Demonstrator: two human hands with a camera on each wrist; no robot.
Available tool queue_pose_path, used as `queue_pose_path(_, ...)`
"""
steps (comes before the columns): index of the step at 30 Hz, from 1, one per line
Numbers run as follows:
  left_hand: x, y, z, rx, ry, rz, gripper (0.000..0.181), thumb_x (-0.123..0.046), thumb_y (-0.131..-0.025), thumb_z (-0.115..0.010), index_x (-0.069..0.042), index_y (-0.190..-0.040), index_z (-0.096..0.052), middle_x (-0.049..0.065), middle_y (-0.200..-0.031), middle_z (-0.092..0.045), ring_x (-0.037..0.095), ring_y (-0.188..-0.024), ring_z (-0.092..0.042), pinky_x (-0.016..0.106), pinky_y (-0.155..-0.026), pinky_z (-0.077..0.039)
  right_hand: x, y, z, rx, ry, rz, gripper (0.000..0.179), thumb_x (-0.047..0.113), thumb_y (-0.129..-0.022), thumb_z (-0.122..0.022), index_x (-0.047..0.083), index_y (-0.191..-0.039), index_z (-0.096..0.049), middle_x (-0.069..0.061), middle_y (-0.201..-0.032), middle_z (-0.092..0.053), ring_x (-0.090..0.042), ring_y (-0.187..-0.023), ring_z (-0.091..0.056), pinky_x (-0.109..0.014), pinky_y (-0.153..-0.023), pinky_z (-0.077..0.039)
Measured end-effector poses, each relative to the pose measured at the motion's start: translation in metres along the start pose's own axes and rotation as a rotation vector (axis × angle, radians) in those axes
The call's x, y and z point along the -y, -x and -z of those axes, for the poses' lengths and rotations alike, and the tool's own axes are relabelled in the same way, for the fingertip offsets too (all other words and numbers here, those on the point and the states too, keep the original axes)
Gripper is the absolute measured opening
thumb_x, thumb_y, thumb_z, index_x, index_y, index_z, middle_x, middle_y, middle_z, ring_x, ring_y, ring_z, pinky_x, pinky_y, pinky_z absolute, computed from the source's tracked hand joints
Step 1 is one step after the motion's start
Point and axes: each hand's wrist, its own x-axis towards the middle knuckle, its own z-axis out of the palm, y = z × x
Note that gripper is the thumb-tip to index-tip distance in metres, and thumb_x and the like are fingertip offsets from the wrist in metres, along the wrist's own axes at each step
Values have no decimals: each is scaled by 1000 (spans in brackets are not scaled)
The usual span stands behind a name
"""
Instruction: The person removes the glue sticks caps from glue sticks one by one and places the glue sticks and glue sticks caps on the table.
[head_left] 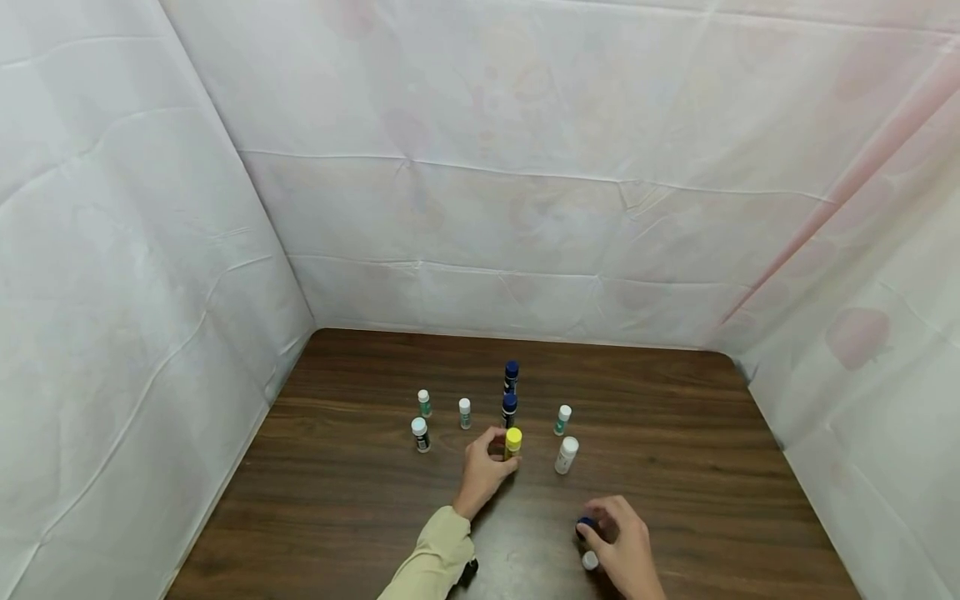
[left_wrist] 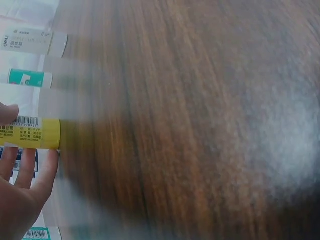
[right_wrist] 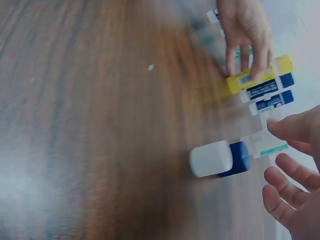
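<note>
My left hand [head_left: 483, 473] pinches a yellow glue stick [head_left: 513, 442], which stands upright with its cap on top. In the left wrist view the thumb lies on one side of the yellow label and the fingers on the other. Just behind it are two dark blue glue sticks [head_left: 509, 408] in a line. My right hand [head_left: 618, 537] hovers at the front right, fingers spread and bent, beside a dark blue cap [right_wrist: 240, 159] and a small white-topped piece [right_wrist: 212, 159]. A space shows between its fingertips and these two in the right wrist view.
On the left stand white-capped glue sticks [head_left: 421, 435], with a small green-labelled one [head_left: 424, 404] behind and another [head_left: 465, 413] nearer the middle. To the right are a white glue stick [head_left: 567, 455] and a green-labelled one [head_left: 562, 420]. Cloth walls [head_left: 480, 217] border the wooden table [head_left: 337, 500].
</note>
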Motion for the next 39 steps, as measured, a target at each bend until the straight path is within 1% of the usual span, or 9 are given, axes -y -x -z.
queue_pose_path(2, -1, 0, 0, 6, 3, 39, 35, 2, -69, -78, -8, -101, -66, 8, -94, -67, 24, -86, -65, 30, -70, -55, 4, -2, 1, -19, -8, 23, 37, -2, -63, -84, 15, -91, -68, 3, -87, -60, -14, -71, -55, -24, -57, -46)
queue_pose_path(4, -2, 0, 1, 6, -4, 50, 34, 1, -70, -79, -8, -100, -66, 7, -94, -67, 23, -86, -65, 30, -70, -55, 8, -4, 3, -34, -14, 40, 38, -3, -63, -84, 17, -91, -67, 3, -88, -61, -15, -72, -55, -24, -56, -45)
queue_pose_path(7, -3, 1, 1, 5, -13, 42, 33, 0, -70, -79, -10, -99, -67, 6, -95, -67, 21, -86, -64, 30, -69, -55, 15, -7, 6, -40, -19, 44, 40, -2, -64, -84, 21, -91, -67, 3, -89, -61, -15, -74, -56, -24, -55, -45)
queue_pose_path(15, -11, 5, 6, 14, -26, 18, 33, -2, -71, -78, -12, -101, -67, 5, -98, -67, 19, -88, -63, 30, -70, -55, 27, -13, 12, -59, -28, 70, 42, -3, -62, -85, 22, -92, -66, 7, -91, -61, -12, -73, -56, -25, -53, -47)
queue_pose_path(20, -17, 8, 9, 23, -15, 6, 34, 1, -71, -74, -11, -102, -66, 4, -100, -65, 21, -90, -63, 36, -72, -55, 34, -16, 16, -75, -83, 133, 45, -7, -62, -83, 20, -93, -66, 5, -92, -62, -14, -70, -58, -26, -52, -49)
queue_pose_path(24, -21, 10, 10, 27, -7, -1, 36, 2, -70, -73, -11, -103, -66, 3, -100, -65, 22, -91, -62, 35, -72, -55, 39, -20, 18, -68, -133, 189, 45, -10, -62, -82, 16, -95, -66, 0, -93, -62, -14, -67, -59, -24, -51, -50)
queue_pose_path(31, -28, 13, 15, 18, -17, -34, 37, 3, -69, -73, -13, -102, -67, 1, -97, -65, 22, -92, -61, 36, -69, -55, 49, -29, 23, -43, -150, 250, 45, -8, -64, -81, 16, -99, -66, 2, -100, -62, -13, -75, -60, -24, -53, -51)
queue_pose_path(34, -36, 16, 18, 11, -31, -51, 38, 5, -69, -74, -14, -101, -67, 0, -96, -65, 22, -92, -61, 39, -68, -56, 54, -33, 25, -41, -140, 276, 46, -7, -65, -81, 17, -100, -66, 4, -103, -61, -13, -78, -59, -24, -54, -51)
queue_pose_path(39, -64, 24, 26, 12, -22, -103, 36, 10, -68, -72, -6, -100, -67, 8, -94, -65, 30, -88, -62, 46, -68, -55, 64, -39, 29, -36, -157, 356, 44, -7, -65, -81, 13, -102, -66, -3, -103, -62, -14, -79, -59, -26, -54, -52)
